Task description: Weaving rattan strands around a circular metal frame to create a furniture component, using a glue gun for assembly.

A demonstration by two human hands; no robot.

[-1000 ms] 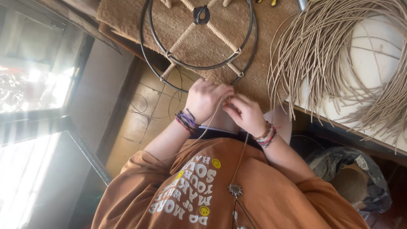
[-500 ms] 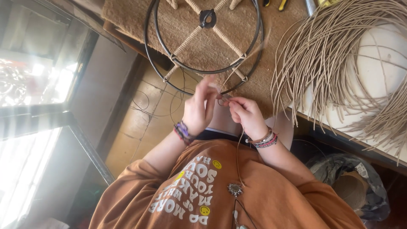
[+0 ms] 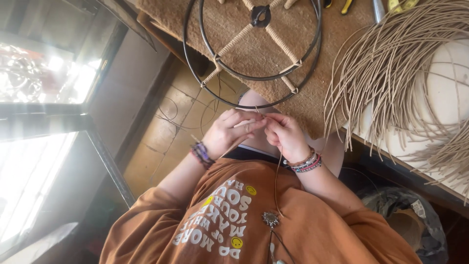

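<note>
Below the metal ring frame (image 3: 254, 54), both hands meet close together, just off the frame's lower rim. Left hand (image 3: 229, 133): fingers curled and pinched on a thin tan cord (image 3: 244, 123). Right hand (image 3: 287, 136): fingertips pinched on the same cord, touching the left hand's fingers. One cord strand hangs from the right hand down across the orange shirt (image 3: 254, 220). Frame: two black concentric rings joined by cord-wrapped spokes, lying flat on a brown mat (image 3: 312, 93) on the desk (image 3: 454, 88). Right of the frame, a loose bundle of tan cords (image 3: 400, 68) spreads over the desk. Both wrists carry beaded bracelets (image 3: 305, 163).
</note>
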